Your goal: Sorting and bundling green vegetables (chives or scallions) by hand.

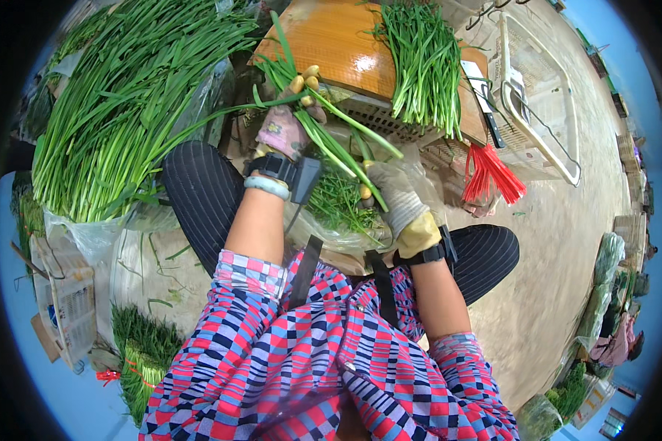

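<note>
My left hand [283, 131], in a pink glove with yellowish fingertips, is closed round a few garlic chives [322, 140]; their pale stem ends point down to the right. My right hand [396, 197], in a grey and yellow glove, has its fingers closed at those lower stems, with a bit of green between them. Below both hands, loose green trimmings [338, 202] lie in a clear plastic bag between my knees. A large heap of garlic chives [147, 95] rests on plastic at my left. A neat bundle of chives [424, 66] lies on the wooden board [331, 44] ahead.
At the board's right edge lies a knife [485, 106] with a black handle, above a bunch of red ties [490, 175]. Beyond stands a white plastic basket [548, 103]. Another crate [70, 301] and a tied green bundle [141, 360] are at the lower left.
</note>
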The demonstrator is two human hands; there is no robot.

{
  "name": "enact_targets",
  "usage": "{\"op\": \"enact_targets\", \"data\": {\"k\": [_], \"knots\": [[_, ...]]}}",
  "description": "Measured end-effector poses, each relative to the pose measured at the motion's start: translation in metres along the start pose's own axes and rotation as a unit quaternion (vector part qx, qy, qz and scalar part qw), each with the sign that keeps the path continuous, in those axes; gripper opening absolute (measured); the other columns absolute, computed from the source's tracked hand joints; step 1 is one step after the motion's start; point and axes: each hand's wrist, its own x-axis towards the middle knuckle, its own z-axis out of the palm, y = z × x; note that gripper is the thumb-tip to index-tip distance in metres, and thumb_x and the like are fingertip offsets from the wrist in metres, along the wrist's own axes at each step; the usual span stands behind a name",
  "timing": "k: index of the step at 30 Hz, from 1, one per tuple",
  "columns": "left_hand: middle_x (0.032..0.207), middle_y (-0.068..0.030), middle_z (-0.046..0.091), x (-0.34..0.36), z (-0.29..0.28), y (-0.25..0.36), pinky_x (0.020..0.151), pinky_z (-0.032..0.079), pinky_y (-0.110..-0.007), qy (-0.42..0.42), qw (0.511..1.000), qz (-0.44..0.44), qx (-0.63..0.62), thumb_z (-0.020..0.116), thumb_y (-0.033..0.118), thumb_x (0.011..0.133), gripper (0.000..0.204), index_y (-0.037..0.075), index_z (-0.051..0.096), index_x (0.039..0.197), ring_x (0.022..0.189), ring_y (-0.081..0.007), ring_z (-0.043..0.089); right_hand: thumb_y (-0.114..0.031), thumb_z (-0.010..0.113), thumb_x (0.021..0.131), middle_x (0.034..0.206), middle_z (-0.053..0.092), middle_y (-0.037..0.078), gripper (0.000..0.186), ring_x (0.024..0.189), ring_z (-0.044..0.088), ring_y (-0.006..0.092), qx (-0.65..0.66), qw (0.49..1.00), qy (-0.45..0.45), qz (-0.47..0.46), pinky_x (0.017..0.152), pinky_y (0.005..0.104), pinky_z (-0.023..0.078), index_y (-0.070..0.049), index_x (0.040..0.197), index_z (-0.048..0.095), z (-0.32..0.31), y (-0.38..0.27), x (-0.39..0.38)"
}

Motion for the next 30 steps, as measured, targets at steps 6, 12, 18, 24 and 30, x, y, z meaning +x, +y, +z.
{"op": "enact_targets", "data": {"k": [6,12,18,24,30], "knots": [[0.092,-0.0043,0.064,-0.010,0.007,-0.047,0.068,0.056,-0.029,0.027,0.997,0.009,0.073,0.066,0.012,0.081,0.041,0.002,0.053,0.119,0.075,-0.0137,0.063,-0.021,0.053,0.090,0.073,0.064,0.009,0.024,0.056,0.061,0.0164,-0.010,0.997,0.070,-0.040,0.053,0.0249,0.050,0.001,0.100,0.059,0.006,0.012,0.002],[0.086,-0.0024,0.063,-0.013,0.008,-0.049,0.059,0.050,-0.022,0.061,0.988,-0.054,0.130,0.066,0.015,0.081,0.036,0.001,0.058,0.113,0.070,-0.0102,0.058,-0.018,0.058,0.088,0.080,0.064,0.010,0.024,0.066,0.061,0.0158,-0.171,0.963,0.169,-0.118,0.059,0.0250,0.048,0.002,0.099,0.062,-0.031,0.017,-0.008],[0.101,-0.0006,0.062,0.009,-0.120,-0.035,0.075,0.046,-0.030,0.157,0.784,0.138,0.585,0.058,0.021,0.088,0.028,0.010,0.061,0.113,0.090,-0.0101,0.055,-0.025,0.063,0.085,0.082,0.065,0.008,0.029,0.067,0.060,0.0119,-0.244,0.875,0.287,-0.304,0.059,0.0264,0.046,-0.001,0.101,0.062,-0.010,-0.018,-0.046],[0.104,-0.0001,0.060,0.000,0.009,-0.057,0.084,0.046,-0.026,0.247,0.931,0.111,0.246,0.051,0.018,0.093,0.026,0.011,0.057,0.117,0.093,-0.0097,0.054,-0.010,0.067,0.079,0.087,0.064,0.008,0.029,0.072,0.062,0.0154,0.130,0.973,0.119,-0.150,0.065,0.0225,0.049,0.004,0.103,0.060,-0.013,0.004,-0.002],[0.095,-0.0005,0.062,0.000,-0.007,-0.069,0.074,0.047,-0.023,0.192,0.888,0.199,0.368,0.060,0.021,0.088,0.028,0.010,0.060,0.113,0.081,-0.0109,0.058,-0.009,0.064,0.079,0.083,0.063,0.004,0.026,0.069,0.055,0.0101,0.071,0.963,0.176,-0.191,0.064,0.0221,0.045,0.005,0.101,0.062,0.031,-0.003,0.010]]}}
